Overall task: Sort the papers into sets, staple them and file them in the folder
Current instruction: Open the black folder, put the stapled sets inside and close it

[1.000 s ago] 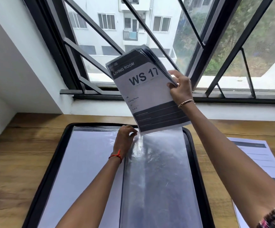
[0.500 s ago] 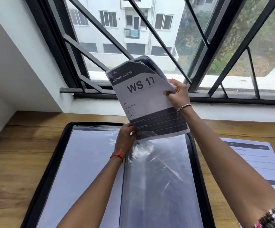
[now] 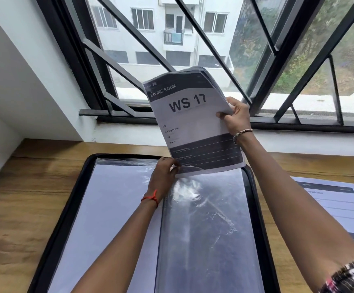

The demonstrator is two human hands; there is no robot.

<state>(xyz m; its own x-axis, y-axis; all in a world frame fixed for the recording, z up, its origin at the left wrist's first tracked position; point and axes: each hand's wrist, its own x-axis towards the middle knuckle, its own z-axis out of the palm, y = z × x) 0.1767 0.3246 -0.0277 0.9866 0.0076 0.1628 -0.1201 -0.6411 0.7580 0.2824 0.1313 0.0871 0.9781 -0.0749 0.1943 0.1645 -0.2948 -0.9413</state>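
A black folder [image 3: 256, 208] lies open on the wooden table, with clear plastic sleeves [image 3: 203, 229] on both sides. My right hand [image 3: 236, 117] grips the right edge of a paper set [image 3: 190, 123] headed "LIVING ROOM WS 17" and holds it upright above the far end of the folder. The set's bottom edge meets the top opening of the right sleeve. My left hand [image 3: 164, 176] pinches that sleeve's top edge beside the paper's lower left corner.
More printed sheets [image 3: 336, 206] lie flat on the table [image 3: 23, 197] to the right of the folder. A window with black bars [image 3: 277, 60] runs along the table's far side, and a white wall stands at the left.
The paper set has come down a little and its bottom edge now sits at the sleeve's opening. My left hand stays at the sleeve's top edge.
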